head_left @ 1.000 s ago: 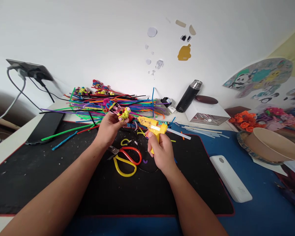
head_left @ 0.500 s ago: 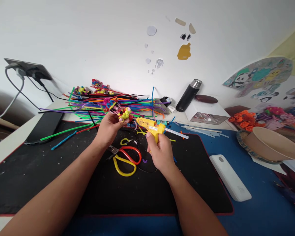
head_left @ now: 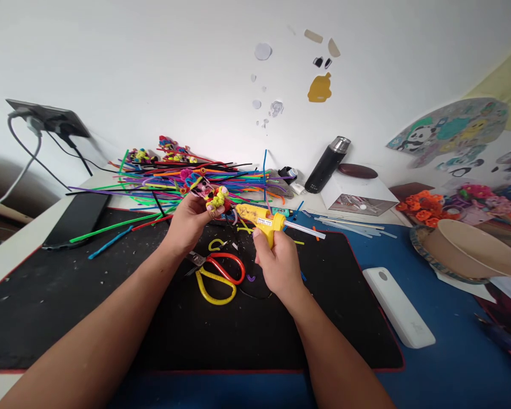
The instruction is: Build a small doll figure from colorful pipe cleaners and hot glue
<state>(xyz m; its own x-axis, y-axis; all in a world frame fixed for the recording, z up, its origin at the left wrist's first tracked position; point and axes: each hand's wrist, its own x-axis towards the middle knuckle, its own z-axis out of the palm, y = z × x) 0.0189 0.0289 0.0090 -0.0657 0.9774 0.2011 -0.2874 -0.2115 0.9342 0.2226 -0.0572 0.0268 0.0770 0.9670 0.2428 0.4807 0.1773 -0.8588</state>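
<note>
My left hand point(head_left: 191, 222) is closed around a small multicoloured pipe-cleaner figure point(head_left: 216, 197), with pink, blue, red and yellow parts. A yellow hot glue gun point(head_left: 259, 218) is gripped in my right hand point(head_left: 280, 258), its nozzle pointing left and close to the figure's right side. Whether the tip touches the figure I cannot tell. From the gun's back end sticks out a clear glue stick point(head_left: 304, 229). Below my hands, scissors point(head_left: 217, 278) with one red and one yellow handle lie on the black mat point(head_left: 221, 341), beside short pipe-cleaner scraps point(head_left: 216, 245).
Behind my hands lies a heap of coloured pipe cleaners point(head_left: 162, 180) with more figures point(head_left: 170, 145) on it. A black flask point(head_left: 327, 165) leans by a white box point(head_left: 361, 196). At right are spare glue sticks point(head_left: 357, 227), a white device point(head_left: 398, 307) and a bowl point(head_left: 472, 250).
Almost nothing differs. Both hands keep the figure and the glue gun in nearly the same place; the glue stick's end sits very slightly further left.
</note>
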